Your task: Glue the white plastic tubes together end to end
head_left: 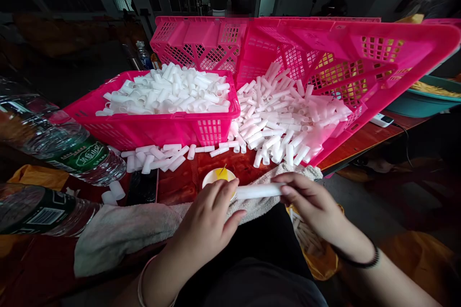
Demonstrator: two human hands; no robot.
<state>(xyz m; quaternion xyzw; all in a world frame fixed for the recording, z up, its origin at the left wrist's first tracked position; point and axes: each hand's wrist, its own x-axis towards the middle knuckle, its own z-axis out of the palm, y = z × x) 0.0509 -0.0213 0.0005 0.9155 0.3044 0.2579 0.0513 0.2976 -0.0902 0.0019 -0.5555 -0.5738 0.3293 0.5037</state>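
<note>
My left hand (211, 218) and my right hand (311, 201) together hold a white plastic tube (257, 191) level above a grey-white towel (118, 230). Each hand pinches one end of it with closed fingers. Just behind the tube sits a small white dish (212, 177) with yellow paste and a small stick in it. A pink basket (158, 127) heaped with short white tubes stands behind. To its right a tipped pink crate (360, 62) spills a pile of white tubes (277, 120) onto the red table.
Two clear water bottles (61, 139) (39, 208) lie on their sides at the left. Loose tubes (158, 156) lie in front of the basket. A yellow bag (313, 249) with long tubes sits by my right knee. A teal basin (421, 100) and a white power strip (382, 120) are at right.
</note>
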